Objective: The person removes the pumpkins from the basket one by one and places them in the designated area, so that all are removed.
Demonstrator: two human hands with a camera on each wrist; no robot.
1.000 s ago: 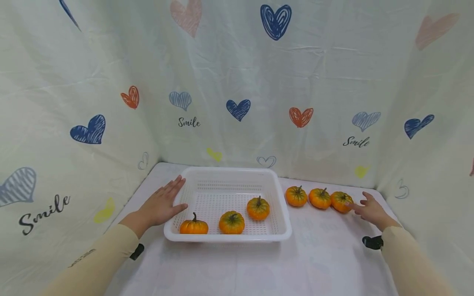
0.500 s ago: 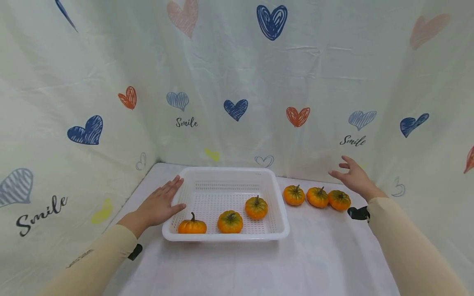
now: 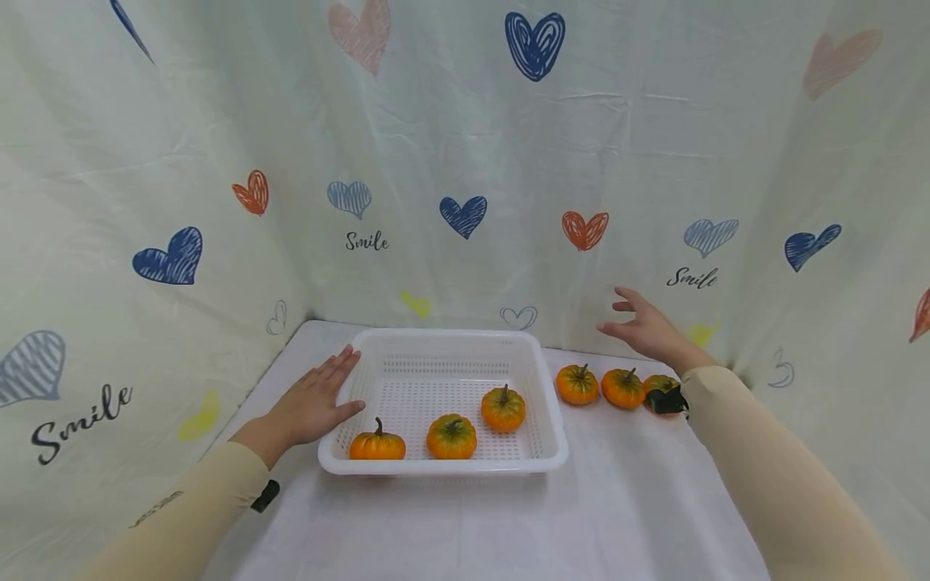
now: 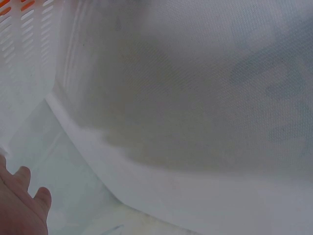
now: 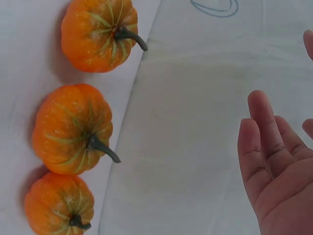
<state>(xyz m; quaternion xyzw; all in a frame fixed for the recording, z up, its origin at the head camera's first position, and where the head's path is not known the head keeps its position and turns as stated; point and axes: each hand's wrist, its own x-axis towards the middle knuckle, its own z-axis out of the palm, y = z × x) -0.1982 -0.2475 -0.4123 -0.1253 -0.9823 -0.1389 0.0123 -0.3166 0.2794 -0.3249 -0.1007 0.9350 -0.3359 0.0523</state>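
The right hand [image 3: 647,329] hangs empty, fingers spread, near three pumpkins [image 3: 622,389] in a row by the counter's [image 3: 617,500] back edge; the left hand [image 3: 308,405] lies relaxed at the basket's [image 3: 443,466] left rim, three more pumpkins [image 3: 452,436] inside. We judge them firm, light, smooth, best held round the sides. In the head view a black wrist camera [image 3: 665,401] half hides one; our right wrist view shows three stems [image 5: 102,148].

Pumpkins [image 3: 451,436] in basket [image 3: 443,466]; more pumpkins [image 3: 622,389] right.
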